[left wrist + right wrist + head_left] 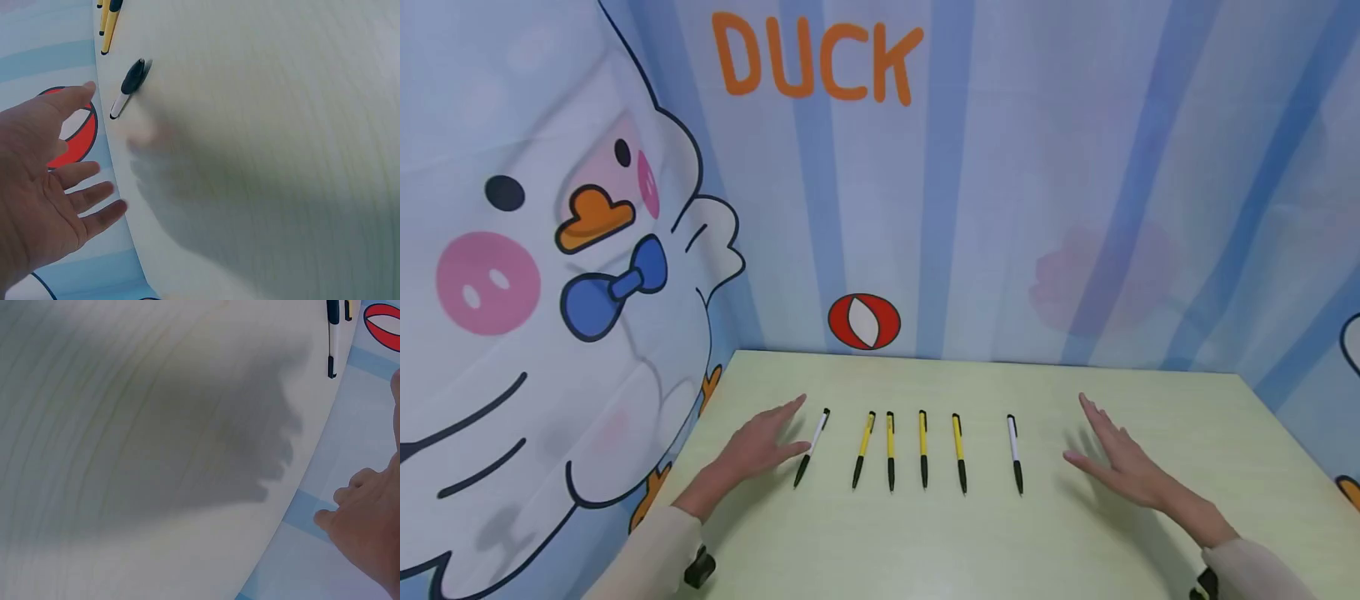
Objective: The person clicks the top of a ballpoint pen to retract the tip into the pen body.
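Several pens lie in a row on the pale table, black grips toward me. A white pen [813, 446] is at the left end and another white pen [1015, 454] at the right end. Between them are several yellow ones, among them a yellow pen [923, 448] near the middle. My left hand [760, 446] hovers just left of the left white pen, fingers extended and holding nothing; in the left wrist view that white pen [127, 89] lies beyond the thumb. My right hand [1123, 467] is raised right of the row, fingers extended, with nothing in it.
The pale table [865, 550] ends at the back against a blue striped cloth [1000, 208] printed with a duck and lettering. A dark strap [700, 568] sits at my left wrist. Both hands cast shadows on the tabletop.
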Available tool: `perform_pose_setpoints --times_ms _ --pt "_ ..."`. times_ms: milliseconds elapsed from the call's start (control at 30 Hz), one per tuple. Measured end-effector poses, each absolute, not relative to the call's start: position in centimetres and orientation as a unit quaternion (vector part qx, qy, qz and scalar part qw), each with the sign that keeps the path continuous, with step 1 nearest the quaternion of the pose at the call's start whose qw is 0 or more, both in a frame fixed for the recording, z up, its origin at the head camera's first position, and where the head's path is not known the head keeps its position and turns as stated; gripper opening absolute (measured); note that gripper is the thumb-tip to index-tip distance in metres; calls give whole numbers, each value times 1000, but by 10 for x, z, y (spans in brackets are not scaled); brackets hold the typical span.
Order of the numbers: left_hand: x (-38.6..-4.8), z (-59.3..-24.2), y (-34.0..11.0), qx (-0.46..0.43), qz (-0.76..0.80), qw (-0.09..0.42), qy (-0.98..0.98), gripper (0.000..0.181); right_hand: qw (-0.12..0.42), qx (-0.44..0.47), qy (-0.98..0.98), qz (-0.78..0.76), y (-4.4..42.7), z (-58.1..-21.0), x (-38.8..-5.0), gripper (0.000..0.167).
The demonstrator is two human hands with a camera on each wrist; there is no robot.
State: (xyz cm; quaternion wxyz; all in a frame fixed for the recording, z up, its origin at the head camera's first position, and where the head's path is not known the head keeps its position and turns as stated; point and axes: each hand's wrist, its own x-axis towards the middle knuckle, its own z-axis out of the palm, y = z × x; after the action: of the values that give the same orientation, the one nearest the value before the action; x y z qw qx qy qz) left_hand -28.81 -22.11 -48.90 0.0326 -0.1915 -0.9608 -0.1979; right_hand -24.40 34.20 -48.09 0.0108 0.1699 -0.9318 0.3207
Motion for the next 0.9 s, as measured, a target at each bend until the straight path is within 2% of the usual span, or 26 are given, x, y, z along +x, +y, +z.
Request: perform_pose_setpoints --times_ms 200,400,667,767,900 --pt "-296 -493 -206 -148 -202 7 -968 75 21 170 -934 313 340 -483 -250 88" --pt "-299 -491 -192 -106 -207 -14 -972 66 52 141 -943 298 339 -485 -253 75" --pt "-296 -487 -180 -55 -251 -74 -964 72 93 140 -927 334 343 -493 -255 54" --pt "-297 -488 -177 -52 -256 -76 -962 70 94 144 -920 353 345 -497 -257 49" --pt "-301 -491 -175 -51 -289 -85 -952 63 68 149 -902 400 346 -501 -261 49"
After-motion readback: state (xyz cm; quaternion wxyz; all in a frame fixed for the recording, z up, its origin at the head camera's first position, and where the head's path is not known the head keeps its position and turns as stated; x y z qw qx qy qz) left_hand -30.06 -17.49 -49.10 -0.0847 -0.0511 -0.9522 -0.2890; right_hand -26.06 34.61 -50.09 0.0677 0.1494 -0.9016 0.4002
